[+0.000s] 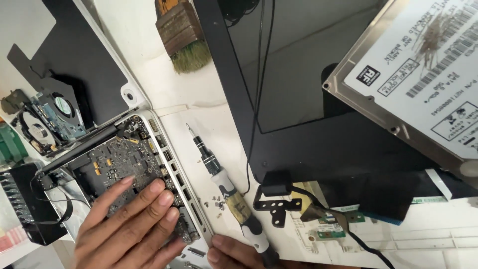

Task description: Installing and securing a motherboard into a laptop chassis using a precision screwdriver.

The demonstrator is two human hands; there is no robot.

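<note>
The left hand (132,221) lies flat, fingers spread, on the laptop motherboard (119,164). The right hand (234,254) apparently holds the screwdriver (226,187), tip pointing away.

White worktable (219,114), cluttered, evenly lit

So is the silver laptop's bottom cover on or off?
Off: the laptop shows its bare circuit board under the left hand.

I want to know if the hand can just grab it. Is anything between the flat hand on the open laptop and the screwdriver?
Only the laptop's silver edge lies between the left hand, flat on the circuit board, and the screwdriver. Tiny loose screws sit beside the screwdriver.
</note>
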